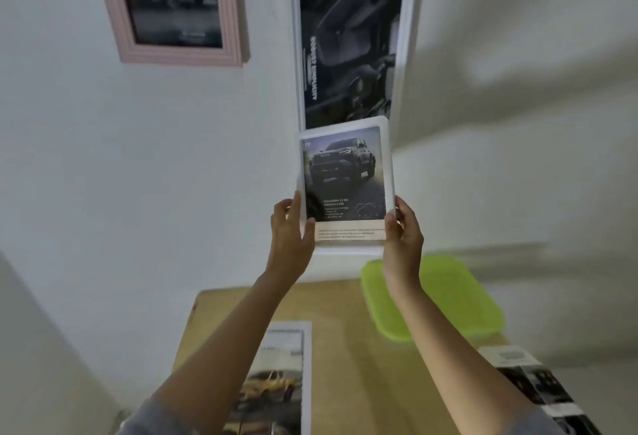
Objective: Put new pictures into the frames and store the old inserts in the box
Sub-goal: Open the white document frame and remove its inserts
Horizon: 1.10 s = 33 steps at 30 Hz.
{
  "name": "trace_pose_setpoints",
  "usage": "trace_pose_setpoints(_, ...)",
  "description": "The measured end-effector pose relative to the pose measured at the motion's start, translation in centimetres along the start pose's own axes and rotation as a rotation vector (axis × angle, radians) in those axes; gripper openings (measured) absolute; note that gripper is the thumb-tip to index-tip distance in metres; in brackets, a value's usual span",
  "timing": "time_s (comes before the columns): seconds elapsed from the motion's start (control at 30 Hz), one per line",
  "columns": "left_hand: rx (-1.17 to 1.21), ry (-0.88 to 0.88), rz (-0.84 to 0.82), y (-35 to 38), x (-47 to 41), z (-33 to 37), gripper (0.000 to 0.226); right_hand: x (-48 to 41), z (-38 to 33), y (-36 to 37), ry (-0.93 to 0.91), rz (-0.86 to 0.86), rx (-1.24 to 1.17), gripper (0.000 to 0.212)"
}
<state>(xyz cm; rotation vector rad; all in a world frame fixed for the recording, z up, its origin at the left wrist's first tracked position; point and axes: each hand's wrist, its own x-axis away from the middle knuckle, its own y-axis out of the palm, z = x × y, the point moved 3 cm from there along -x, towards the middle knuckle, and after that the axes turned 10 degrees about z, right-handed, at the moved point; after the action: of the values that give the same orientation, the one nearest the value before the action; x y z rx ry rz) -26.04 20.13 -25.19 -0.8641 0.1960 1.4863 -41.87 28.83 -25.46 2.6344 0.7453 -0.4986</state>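
As left hand point(290, 231) and right hand point(402, 232) grip it, the white frame point(389, 165) — upright — shows a dark truck point(341, 161).

Your room was dim, with flat, cool light that left the wall point(138, 175) grey. Soft shadows fell to the right of the pink frame point(179, 54) and the white frame point(410, 37), and broad ones smeared the far right wall. The small frame point(345, 175) you held was the sharpest thing, though its fine print stayed unreadable. The green lid point(455, 296) was blurred. The table point(345, 348) edges splayed outward near the bottom corners.
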Motion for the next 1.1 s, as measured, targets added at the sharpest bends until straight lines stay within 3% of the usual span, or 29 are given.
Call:
trace_pose_setpoints(0.13,0.132,-0.011,-0.060,-0.6,3.3,0.5,0.056,5.5,1.8,0.2,-0.069,-0.023,0.144,0.038)
trace_pose_setpoints(0.2,0.201,-0.048,-0.109,-0.2,4.1,1.2,0.057,7.8,2.1,0.0,-0.206,-0.033,0.241,0.035)
trace_pose_setpoints(0.3,0.351,-0.260,-0.114,0.2,5.5,1.5,0.060,11.0,3.2,-0.5,-0.439,-0.124,0.418,0.033)
trace_pose_setpoints(0.47,0.439,-0.509,-0.063,0.7,8.4,-1.4,0.072,14.2,5.3,-2.2,-0.557,-0.226,0.570,0.036)
trace_pose_setpoints(0.77,0.349,-0.552,-0.038,2.1,10.5,-4.2,0.067,16.8,7.3,-2.8,-0.497,-0.357,0.612,0.032)
trace_pose_setpoints(1.0,0.339,-0.629,0.000,0.1,11.1,-7.4,0.061,18.7,8.9,-3.6,-0.291,-0.645,0.411,0.039)
trace_pose_setpoints(1.1,0.490,-0.694,-0.046,-1.7,11.3,-8.7,0.056,17.7,9.2,-4.6,-0.163,-0.592,0.365,0.036)
